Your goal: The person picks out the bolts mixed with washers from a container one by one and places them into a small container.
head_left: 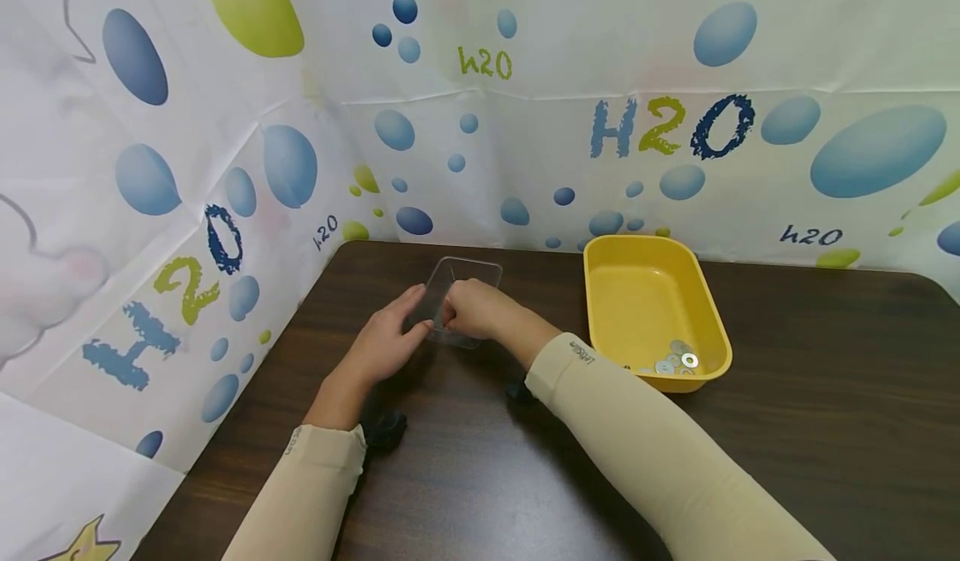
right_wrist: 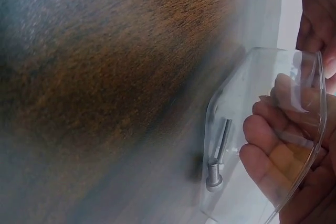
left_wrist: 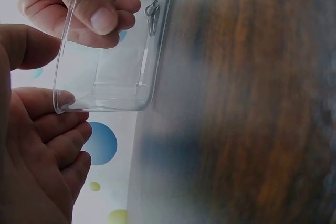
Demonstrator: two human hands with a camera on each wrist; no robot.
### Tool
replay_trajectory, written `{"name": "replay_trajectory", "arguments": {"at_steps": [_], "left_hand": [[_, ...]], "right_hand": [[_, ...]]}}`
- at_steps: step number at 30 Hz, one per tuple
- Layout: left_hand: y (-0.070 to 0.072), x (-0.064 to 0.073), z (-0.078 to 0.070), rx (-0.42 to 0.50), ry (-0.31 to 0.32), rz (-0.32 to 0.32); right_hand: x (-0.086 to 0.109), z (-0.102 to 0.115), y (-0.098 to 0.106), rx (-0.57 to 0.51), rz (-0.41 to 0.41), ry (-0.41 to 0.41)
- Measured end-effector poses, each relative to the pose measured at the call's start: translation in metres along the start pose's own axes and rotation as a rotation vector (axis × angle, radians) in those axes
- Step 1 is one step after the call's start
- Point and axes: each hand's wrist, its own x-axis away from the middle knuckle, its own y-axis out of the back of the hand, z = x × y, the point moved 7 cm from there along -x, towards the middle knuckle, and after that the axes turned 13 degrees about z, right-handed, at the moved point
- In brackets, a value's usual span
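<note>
A clear plastic box [head_left: 489, 271] stands at the far left of the table. Metal screws [right_wrist: 214, 176] lie on its bottom, and they also show in the left wrist view. My right hand [head_left: 476, 307] reaches into the box from the right, its fingers curled inward above the screws. Whether anything small sits between its thumb and fingertips is hidden. My left hand [head_left: 386, 336] is at the box's near left side, thumb and fingers spread. In the left wrist view, its index fingertip touches the rim corner, with the thumb near the rim.
To the right stands a yellow tray [head_left: 622, 282] with several metal washers [head_left: 678, 359] gathered at its near end. A white sheet printed with blue and green drops [head_left: 540, 144] hangs behind and to the left of the dark wooden table [head_left: 465, 469].
</note>
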Motion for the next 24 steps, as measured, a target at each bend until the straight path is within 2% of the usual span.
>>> {"name": "replay_trajectory", "arguments": {"at_steps": [3, 9, 15, 20, 24], "left_hand": [[0.001, -0.001, 0.000, -0.004, -0.007, -0.005], [0.001, -0.001, 0.001, -0.014, -0.007, -0.011], [0.002, -0.001, -0.002, -0.037, -0.005, -0.043], [0.002, -0.002, -0.015, -0.034, 0.000, -0.044], [0.002, -0.002, -0.032, -0.044, -0.003, -0.035]], "right_hand": [[0.002, 0.000, 0.001, -0.004, -0.016, 0.020], [0.010, 0.000, 0.009, -0.089, -0.059, 0.078], [0.027, -0.007, 0.019, -0.166, -0.059, 0.078], [0.048, -0.020, 0.029, -0.184, -0.076, 0.057], [0.069, -0.028, 0.040, -0.184, -0.113, 0.050]]}}
